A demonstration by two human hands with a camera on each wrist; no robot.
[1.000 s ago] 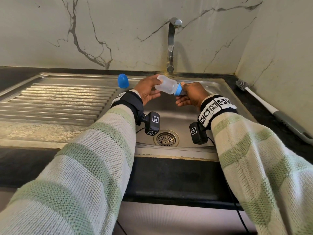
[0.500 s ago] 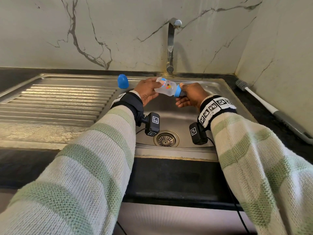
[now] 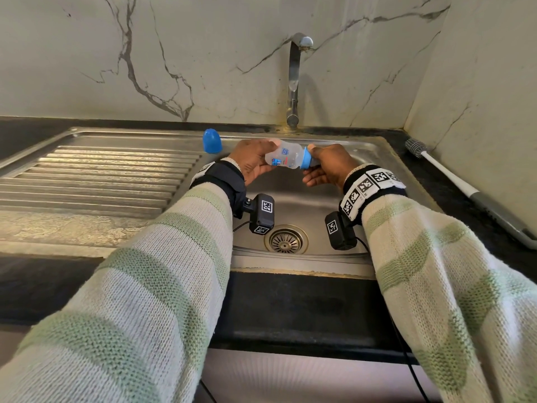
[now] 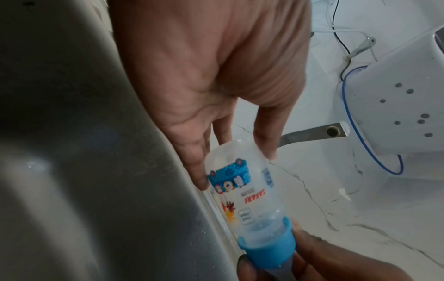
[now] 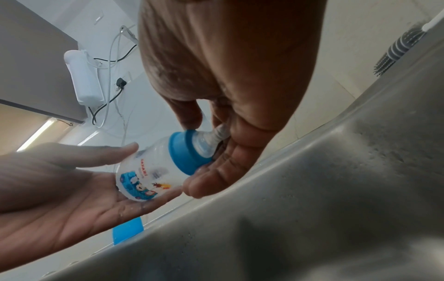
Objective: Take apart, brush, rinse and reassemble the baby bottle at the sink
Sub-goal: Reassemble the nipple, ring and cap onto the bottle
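- Head view: blue cap (image 3: 212,141) upright on sink (image 3: 305,199) rim, left of hands; brush (image 3: 465,189) lies on surface (image 3: 290,301) at right.
- Bottle (image 3: 286,158) over basin, long axis level, base left, blue collar (image 3: 305,162) right.
- Left hand (image 3: 251,161) pinches base; right hand (image 3: 328,167) curls round collar.

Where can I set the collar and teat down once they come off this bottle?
The ribbed drainboard left of the blue cap is bare; so is the basin floor around the drain. The right counter strip holds the brush. In front of the tap it is crowded: left hand, right hand and bottle.
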